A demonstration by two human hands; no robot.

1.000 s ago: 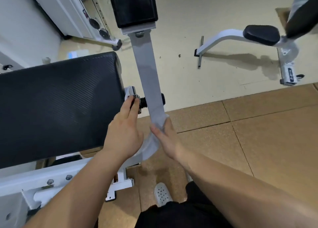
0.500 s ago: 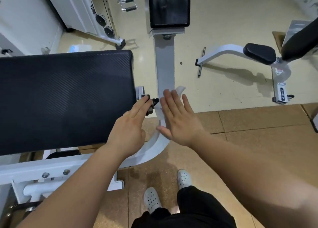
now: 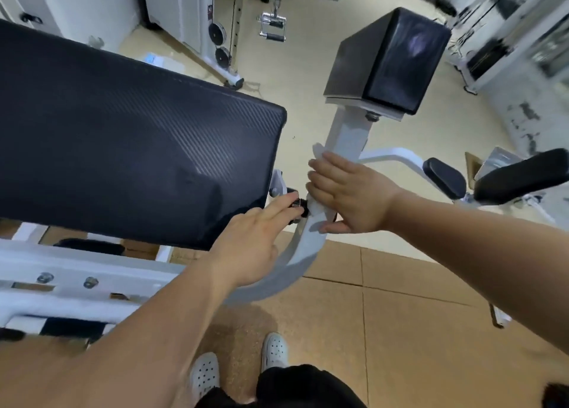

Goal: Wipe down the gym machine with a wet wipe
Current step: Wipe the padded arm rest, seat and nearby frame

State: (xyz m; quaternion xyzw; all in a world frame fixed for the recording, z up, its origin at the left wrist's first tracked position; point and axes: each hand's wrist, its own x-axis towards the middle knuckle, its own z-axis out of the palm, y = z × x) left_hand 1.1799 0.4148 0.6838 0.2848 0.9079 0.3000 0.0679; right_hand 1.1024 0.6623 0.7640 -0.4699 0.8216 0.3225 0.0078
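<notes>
Head view: right hand [image 3: 351, 198] flat, fingers straight, pressing wipe [image 3: 318, 150] under and past fingertips onto white bar [image 3: 348, 136], probably for full contact. Left hand [image 3: 249, 250], fingers extended, rests on knob [image 3: 297, 206], likely steadying.

Big seat pad [image 3: 123, 148] on the left, curved post [image 3: 308, 250] just right of it w/ a smaller pad [image 3: 388, 59] on top. Knob [image 3: 296, 206] sits btwn big pad & post, left hand [image 3: 252, 247] touching it. Right hand [image 3: 348, 192] lies flat on the wet wipe [image 3: 318, 152] against the post.
</notes>
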